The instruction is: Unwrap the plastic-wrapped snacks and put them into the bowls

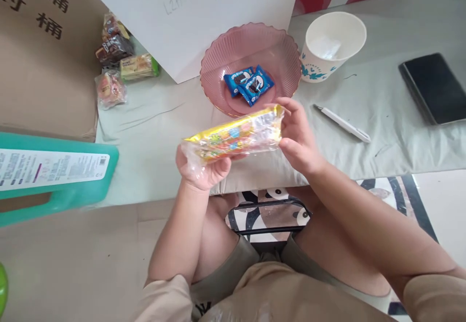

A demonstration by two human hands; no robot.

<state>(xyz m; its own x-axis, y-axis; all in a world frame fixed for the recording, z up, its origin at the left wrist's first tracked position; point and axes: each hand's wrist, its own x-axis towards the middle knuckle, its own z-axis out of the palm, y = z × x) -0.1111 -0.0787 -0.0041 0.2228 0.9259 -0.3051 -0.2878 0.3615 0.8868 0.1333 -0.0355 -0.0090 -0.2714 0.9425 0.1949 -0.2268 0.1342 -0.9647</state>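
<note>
Between my two hands, above the table's front edge, is a yellow snack packet (236, 135) in crinkled clear plastic, slightly tilted with its right end higher. My left hand (204, 169) cups its left end from below, thumb in front. At the right end, my right hand (298, 135) pinches the packet with thumb and fingers. Just beyond it stands a pink ribbed bowl (214, 65) with a gold rim. Two blue wrapped biscuit packets (251, 84) lie in the bowl, one overlapping the other.
A paper cup (316, 65) with clear plastic inside stands right of the bowl. Farther right lie a white pen (344, 124) and a black phone (437, 89). Several wrapped snacks (138, 66) sit left, beside a cardboard box (47, 70). A teal container (83, 193) is at the near left.
</note>
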